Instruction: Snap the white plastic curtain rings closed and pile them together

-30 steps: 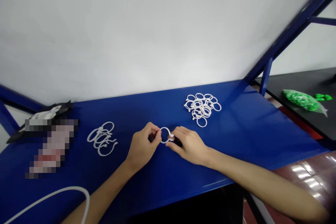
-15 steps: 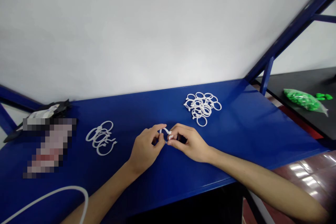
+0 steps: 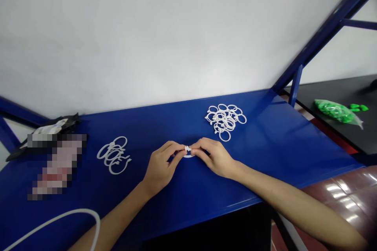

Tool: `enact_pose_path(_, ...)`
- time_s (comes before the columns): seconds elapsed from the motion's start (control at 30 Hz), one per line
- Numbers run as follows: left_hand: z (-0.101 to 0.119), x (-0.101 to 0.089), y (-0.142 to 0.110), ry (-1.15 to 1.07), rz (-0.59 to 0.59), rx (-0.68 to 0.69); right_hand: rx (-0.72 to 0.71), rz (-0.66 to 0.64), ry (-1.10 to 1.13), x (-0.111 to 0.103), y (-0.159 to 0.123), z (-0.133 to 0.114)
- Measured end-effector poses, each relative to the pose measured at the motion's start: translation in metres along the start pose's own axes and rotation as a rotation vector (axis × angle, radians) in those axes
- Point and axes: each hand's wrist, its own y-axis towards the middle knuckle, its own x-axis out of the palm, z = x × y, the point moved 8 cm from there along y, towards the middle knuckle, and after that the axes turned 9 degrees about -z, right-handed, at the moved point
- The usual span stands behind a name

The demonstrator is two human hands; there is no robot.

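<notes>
Hands (image 3: 161, 166) pinched closed, both gripping one white ring (image 3: 189, 156)

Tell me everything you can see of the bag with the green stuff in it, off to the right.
The bag is clear, shiny and looks like thin plastic, packed with many small bright green pieces. It lies on its side on the black surface beyond the blue table, its empty, crinkled end pointing right. A few loose green pieces sit just beside it. Neither hand touches it. Whether it is sealed can't be made out.
</notes>
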Motion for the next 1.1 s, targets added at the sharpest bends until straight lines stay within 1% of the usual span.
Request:
enact_pose_path(0.07, 0.003, 0.002, -0.001, 0.029, 0.006, 0.037, -0.056, -0.02, -0.07, 0.002, -0.002, -0.005)
enact_pose_path(0.17, 0.015, 0.004, -0.004, 0.141, 0.038, 0.162, -0.126, -0.058, -0.187, 0.006, -0.005, -0.013)
enact_pose_path(0.27, 0.026, 0.007, -0.01, 0.27, 0.071, 0.283, -0.162, -0.082, -0.346, 0.011, -0.007, -0.017)
enact_pose_path(0.33, 0.032, 0.009, -0.012, 0.343, 0.073, 0.334, -0.181, -0.093, -0.421, 0.014, -0.008, -0.019)
enact_pose_path(0.43, 0.036, 0.009, -0.01, 0.4, 0.042, 0.377, -0.203, -0.098, -0.412, 0.014, -0.006, -0.021)
enact_pose_path(0.5, 0.035, 0.007, -0.005, 0.429, -0.002, 0.385, -0.193, -0.08, -0.36, 0.005, -0.003, -0.022)
enact_pose_path(0.53, 0.032, 0.004, -0.002, 0.462, -0.019, 0.373, -0.181, -0.064, -0.353, -0.003, -0.001, -0.021)
enact_pose_path(0.57, 0.026, -0.001, 0.001, 0.511, -0.026, 0.339, -0.156, -0.035, -0.371, -0.014, 0.001, -0.019)
enact_pose_path(0.6, 0.017, -0.008, 0.005, 0.577, -0.021, 0.275, -0.123, 0.008, -0.413, -0.028, 0.001, -0.016)
enact_pose_path(0.63, 0.006, -0.017, 0.008, 0.656, -0.011, 0.181, -0.064, 0.058, -0.483, -0.045, 0.0, -0.01)
enact_pose_path(0.7, -0.024, -0.039, 0.012, 0.826, 0.005, -0.073, 0.13, 0.249, -0.605, -0.09, -0.009, 0.009)
enact_pose_path(0.73, -0.039, -0.05, 0.011, 0.902, -0.002, -0.205, 0.226, 0.307, -0.643, -0.11, -0.015, 0.021)
enact_pose_path(0.77, -0.053, -0.06, 0.009, 0.968, -0.02, -0.321, 0.325, 0.336, -0.658, -0.127, -0.022, 0.034)
enact_pose_path(0.83, -0.077, -0.075, 0.003, 1.056, -0.081, -0.49, 0.511, 0.309, -0.67, -0.149, -0.035, 0.06)
enact_pose_path(0.9, -0.094, -0.08, -0.001, 1.07, -0.171, -0.572, 0.662, 0.217, -0.673, -0.156, -0.043, 0.081)
enact_pose_path(0.97, -0.105, -0.078, -0.004, 1.039, -0.25, -0.59, 0.774, 0.125, -0.656, -0.153, -0.048, 0.094)
enact_pose_path(1.03, -0.109, -0.074, -0.004, 1.005, -0.288, -0.578, 0.837, 0.065, -0.635, -0.146, -0.049, 0.101)
enact_pose_path(1.1, -0.11, -0.072, -0.003, 0.981, -0.297, -0.57, 0.853, 0.028, -0.627, -0.138, -0.047, 0.105)
